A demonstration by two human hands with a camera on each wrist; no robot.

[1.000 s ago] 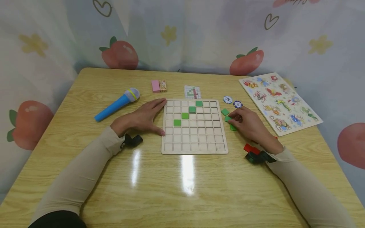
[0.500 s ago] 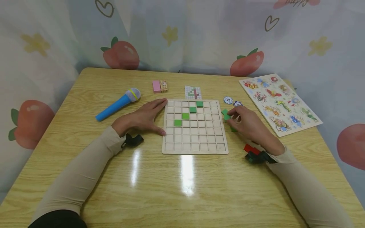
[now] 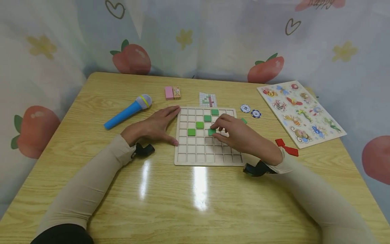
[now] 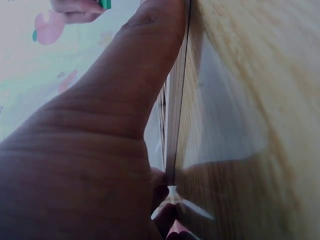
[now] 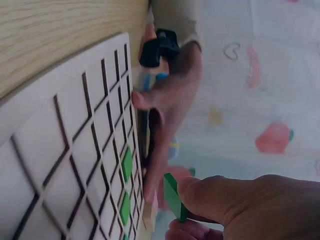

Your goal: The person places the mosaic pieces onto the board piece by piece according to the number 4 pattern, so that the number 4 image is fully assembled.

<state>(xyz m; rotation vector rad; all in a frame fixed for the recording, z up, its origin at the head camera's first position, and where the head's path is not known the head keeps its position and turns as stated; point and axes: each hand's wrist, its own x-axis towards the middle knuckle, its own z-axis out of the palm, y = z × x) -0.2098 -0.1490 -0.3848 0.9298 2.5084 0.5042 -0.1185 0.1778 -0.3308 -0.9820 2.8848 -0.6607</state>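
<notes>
- A person's right hand (image 3: 236, 135) pinches a green tile (image 3: 211, 132) between thumb and fingers; the right wrist view shows it gripped by its edges, held clear of the surface below, a hold that likely leaves its flat face free to drop into a square.
- The left hand (image 3: 152, 126) spreads wide, thumb well apart from the fingers, against the near-left side of a wooden grid board (image 3: 201, 162), apparently to keep it from sliding.
- On the board, 4 seated tiles (image 3: 199, 125) step down in a diagonal from the far row toward the left hand, each in its own square, the raised dividers seemingly there to stop them shifting.
- Beyond the far edge lies a small printed card (image 3: 208, 100) with a colored grid, placed, it seems, for easy checking.
- A loose green piece (image 3: 244, 120) shows past the right hand, near 2 poker chips (image 3: 250, 111); others may be hidden. Red tiles (image 3: 290, 151) lie near the right forearm, probably grouped by color within reach.
- Farther out on the wooden counter (image 3: 122, 200), a blue toy microphone (image 3: 126, 113), a pink block (image 3: 169, 93) beside a patterned one, and an insect picture board (image 3: 301, 115) sit apart, seemingly to leave working room.
</notes>
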